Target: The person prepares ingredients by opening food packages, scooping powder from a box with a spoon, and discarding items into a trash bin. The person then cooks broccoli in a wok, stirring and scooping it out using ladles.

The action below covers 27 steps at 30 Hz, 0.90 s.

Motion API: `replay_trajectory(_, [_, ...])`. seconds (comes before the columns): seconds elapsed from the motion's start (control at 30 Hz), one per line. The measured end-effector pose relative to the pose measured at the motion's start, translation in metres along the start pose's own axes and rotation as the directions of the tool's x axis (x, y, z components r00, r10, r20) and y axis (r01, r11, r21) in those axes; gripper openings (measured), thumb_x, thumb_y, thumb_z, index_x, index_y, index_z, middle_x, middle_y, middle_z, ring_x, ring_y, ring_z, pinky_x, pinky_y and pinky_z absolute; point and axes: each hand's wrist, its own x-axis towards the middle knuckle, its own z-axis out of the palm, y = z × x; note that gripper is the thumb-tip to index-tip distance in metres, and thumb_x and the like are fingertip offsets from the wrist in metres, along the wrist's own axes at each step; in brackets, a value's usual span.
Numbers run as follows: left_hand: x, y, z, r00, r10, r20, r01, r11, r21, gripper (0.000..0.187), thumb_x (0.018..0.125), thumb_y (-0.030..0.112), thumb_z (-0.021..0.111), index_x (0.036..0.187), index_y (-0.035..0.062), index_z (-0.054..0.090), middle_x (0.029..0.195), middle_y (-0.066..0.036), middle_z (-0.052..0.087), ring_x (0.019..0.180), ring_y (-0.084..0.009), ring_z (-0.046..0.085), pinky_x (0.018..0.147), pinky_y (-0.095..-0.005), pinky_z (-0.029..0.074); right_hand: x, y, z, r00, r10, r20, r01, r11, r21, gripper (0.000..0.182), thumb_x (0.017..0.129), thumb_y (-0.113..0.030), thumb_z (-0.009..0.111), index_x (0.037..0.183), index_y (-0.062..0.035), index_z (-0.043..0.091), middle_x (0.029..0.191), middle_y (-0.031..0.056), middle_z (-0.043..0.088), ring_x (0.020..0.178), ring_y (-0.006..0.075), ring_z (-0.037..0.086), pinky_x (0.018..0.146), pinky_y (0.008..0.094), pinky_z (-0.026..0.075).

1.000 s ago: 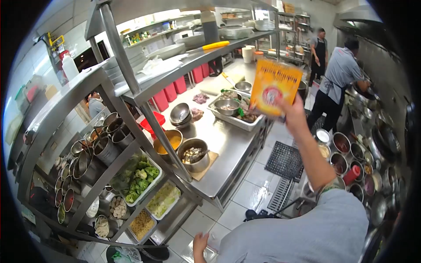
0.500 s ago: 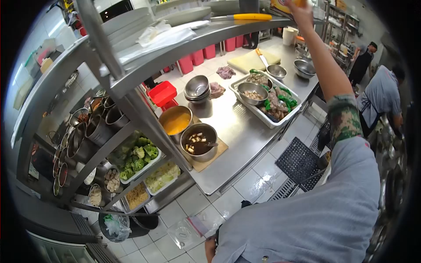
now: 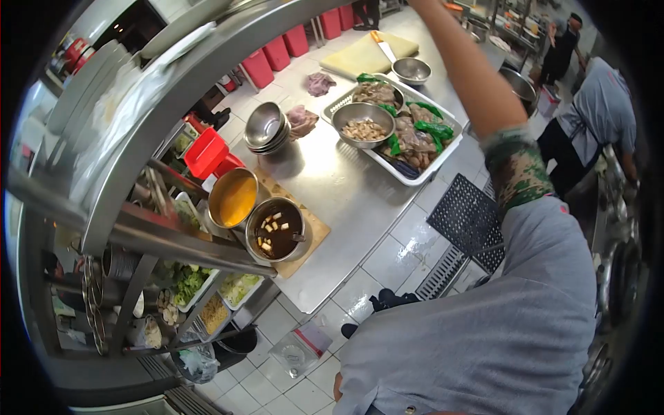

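My right arm reaches up past the top edge of the view, so only the forearm and a camouflage sleeve band (image 3: 519, 169) show; the hand is out of frame. At the bottom, a sliver of my left hand (image 3: 337, 386) shows beside my grey shirt (image 3: 477, 311), its fingers hidden. Nearest to the raised forearm is a white basket (image 3: 453, 146) with plastic-bagged food and green wrapping. A metal bowl of pale chopped pieces (image 3: 364, 130) sits in it. Farther back lie a small metal bowl (image 3: 413, 70) and a knife (image 3: 382, 46) on a yellowish cutting board (image 3: 349, 58).
On the steel table (image 3: 346, 207) stand a pot of orange liquid (image 3: 234, 198), a pot of dark liquid with pale cubes (image 3: 275, 229) and stacked bowls (image 3: 265, 126). A steel shelf rail (image 3: 200, 242) crosses at left. Another person (image 3: 600, 117) bends at right. A black mat (image 3: 465, 214) lies on the floor.
My right hand, which held a yellow package at the top of the view, has passed out of frame. The view has turned and shifted, and less of my left hand shows.
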Motion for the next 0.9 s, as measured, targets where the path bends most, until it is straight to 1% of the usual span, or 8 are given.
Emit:
replay_trajectory(0.07, [-0.001, 0.012, -0.003, 1.000, 0.008, 0.000, -0.008, 1.000, 0.030, 0.040, 0.091, 0.031, 0.065, 0.119, 0.0012, 0.065, 0.109, -0.021, 0.070, 0.095, -0.0262, 0.069, 0.082, -0.0384, 0.053, -0.050, 0.002, -0.022, 0.983, -0.018, -0.185, 0.017, 1.000, -0.006, 0.049, 0.095, -0.042, 0.062, 0.128, -0.0058, 0.056, 0.105, 0.0173, 0.070, 0.095, 0.0307, 0.066, 0.085, 0.0396, 0.050])
replay_trajectory(0.17, [-0.003, 0.026, -0.010, 1.000, 0.029, 0.005, -0.030, 0.996, 0.082, 0.040, 0.092, 0.031, 0.065, 0.118, 0.0014, 0.065, 0.109, -0.021, 0.070, 0.095, -0.0263, 0.069, 0.082, -0.0383, 0.053, -0.169, -0.015, -0.073, 0.938, 0.251, 0.240, -0.286, 0.951, 0.122, 0.038, 0.105, -0.026, 0.038, 0.087, -0.0024, 0.062, 0.079, 0.0092, 0.067, 0.071, 0.0157, 0.063, 0.065, 0.0306, 0.051])
replay_trajectory(0.27, [-0.006, 0.040, -0.018, 0.998, 0.058, 0.030, -0.062, 0.986, 0.156, 0.039, 0.092, 0.031, 0.064, 0.118, 0.0015, 0.065, 0.109, -0.021, 0.071, 0.095, -0.0264, 0.069, 0.081, -0.0383, 0.053, -0.310, -0.014, -0.097, 0.706, 0.438, 0.556, -0.507, 0.861, -0.035, 0.038, 0.103, -0.028, 0.044, 0.075, -0.0067, 0.059, 0.065, 0.0046, 0.061, 0.060, 0.0137, 0.059, 0.056, 0.0288, 0.048])
replay_trajectory(0.37, [-0.008, 0.061, -0.025, 0.989, 0.113, 0.091, -0.132, 0.958, 0.253, 0.038, 0.093, 0.031, 0.063, 0.117, 0.0016, 0.065, 0.108, -0.021, 0.071, 0.094, -0.0265, 0.069, 0.081, -0.0382, 0.053, -0.425, -0.081, -0.118, 0.171, 0.622, 0.764, -0.855, 0.479, -0.199, 0.040, 0.100, -0.036, 0.059, 0.069, -0.0098, 0.056, 0.058, -0.0013, 0.055, 0.052, 0.0108, 0.056, 0.049, 0.0306, 0.044])
replay_trajectory(0.5, [-0.005, 0.115, -0.034, 0.942, 0.228, 0.244, -0.313, 0.860, 0.404, 0.037, 0.094, 0.031, 0.062, 0.117, 0.0018, 0.066, 0.108, -0.021, 0.071, 0.094, -0.0266, 0.069, 0.081, -0.0381, 0.053, -0.530, -0.141, -0.145, 0.083, 0.346, 0.935, -0.654, 0.726, -0.211, 0.015, 0.095, -0.016, 0.052, 0.100, -0.0065, 0.062, 0.076, 0.0152, 0.066, 0.072, 0.0345, 0.066, 0.068, 0.0465, 0.051])
replay_trajectory(0.6, [-0.003, 0.165, -0.031, 0.860, 0.302, 0.412, -0.489, 0.720, 0.493, 0.036, 0.095, 0.031, 0.062, 0.116, 0.0019, 0.066, 0.107, -0.021, 0.071, 0.094, -0.0267, 0.069, 0.081, -0.0381, 0.053, -0.551, -0.156, -0.160, -0.043, 0.128, 0.991, -0.459, 0.878, -0.133, 0.028, 0.089, -0.010, 0.050, 0.116, -0.0061, 0.058, 0.091, 0.0190, 0.068, 0.090, 0.0388, 0.066, 0.080, 0.0495, 0.052])
replay_trajectory(0.73, [-0.006, 0.246, -0.007, 0.733, 0.293, 0.614, -0.667, 0.489, 0.562, 0.035, 0.095, 0.031, 0.061, 0.116, 0.0021, 0.066, 0.107, -0.021, 0.071, 0.093, -0.0268, 0.069, 0.081, -0.0380, 0.053, -0.524, -0.165, -0.170, -0.411, 0.286, 0.866, -0.189, 0.902, -0.388, 0.033, 0.093, -0.020, 0.056, 0.123, -0.0065, 0.058, 0.109, 0.0196, 0.067, 0.106, 0.0382, 0.063, 0.089, 0.0481, 0.051])
replay_trajectory(0.9, [-0.029, 0.296, 0.003, 0.600, 0.322, 0.732, -0.795, 0.338, 0.504, 0.037, 0.097, 0.032, 0.061, 0.114, 0.0000, 0.067, 0.102, -0.020, 0.071, 0.093, -0.0266, 0.068, 0.083, -0.0360, 0.052, -0.519, -0.188, -0.190, -0.109, 0.580, 0.807, -0.260, 0.767, -0.586, 0.032, 0.086, -0.018, 0.056, 0.114, -0.0049, 0.064, 0.102, 0.0218, 0.070, 0.099, 0.0407, 0.067, 0.083, 0.0513, 0.052])
